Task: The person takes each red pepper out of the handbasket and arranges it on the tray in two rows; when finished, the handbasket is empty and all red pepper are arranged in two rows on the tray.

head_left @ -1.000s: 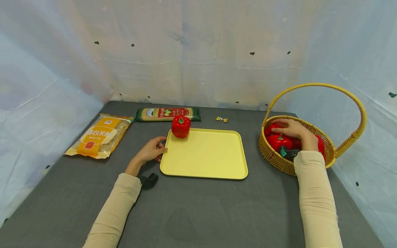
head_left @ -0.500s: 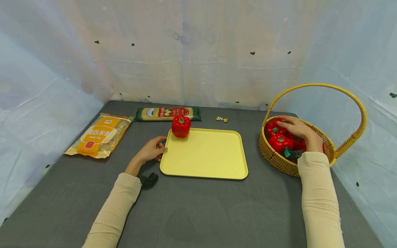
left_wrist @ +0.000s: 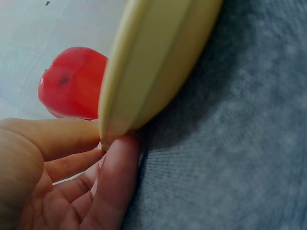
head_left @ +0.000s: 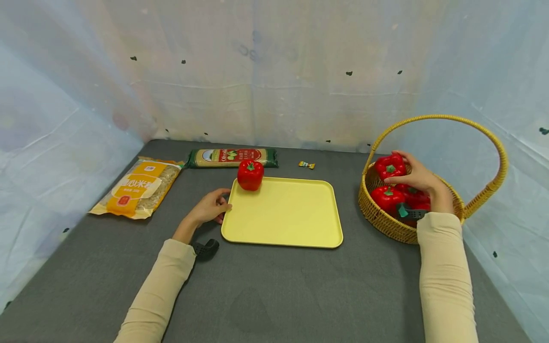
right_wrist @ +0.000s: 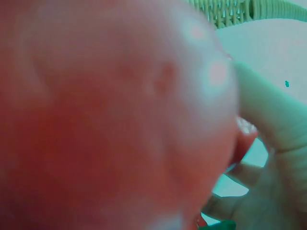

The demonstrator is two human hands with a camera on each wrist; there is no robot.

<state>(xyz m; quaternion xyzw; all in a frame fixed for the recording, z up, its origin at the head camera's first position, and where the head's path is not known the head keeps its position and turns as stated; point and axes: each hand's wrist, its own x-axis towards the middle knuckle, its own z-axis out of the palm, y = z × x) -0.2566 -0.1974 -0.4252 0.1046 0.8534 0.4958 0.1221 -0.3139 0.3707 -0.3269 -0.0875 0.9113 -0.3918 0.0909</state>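
Right hand (head_left: 418, 177) has its thumb and fingers curled round one red bell pepper (head_left: 388, 165), pinching it by the sides, just over the wicker basket (head_left: 377, 220) near its 11 o'clock rim; contact with the rim — can't tell. Green stem faces roughly 6 o'clock in the head view; in the right wrist view the pepper fills most of the frame, blurred, fingers bearing on its flank. More red peppers (head_left: 387, 197) lie in the basket, which stands at 3 o'clock from the yellow tray (head_left: 283, 214). Left hand (head_left: 209, 208) pinches the tray's rim at 9 o'clock between thumb and fingers, tray flat on the tabletop (head_left: 300, 290). Another pepper (head_left: 250, 176) stands upright at the tray's 11 o'clock corner. Handling, judged by looks: glossy skin, so probably slippery; likely light and fairly stiff, not very fragile, though a hard squeeze might dent it if real. Best hold is round the widest part, thumb opposite fingers, off the short stem — lobed sides should give some purchase. Around the tray: rice bag (head_left: 137, 188) at 9 to 10 o'clock, long pasta pack (head_left: 233, 158) toward 11, small yellow wrapped sweet (head_left: 306, 165) at 1.
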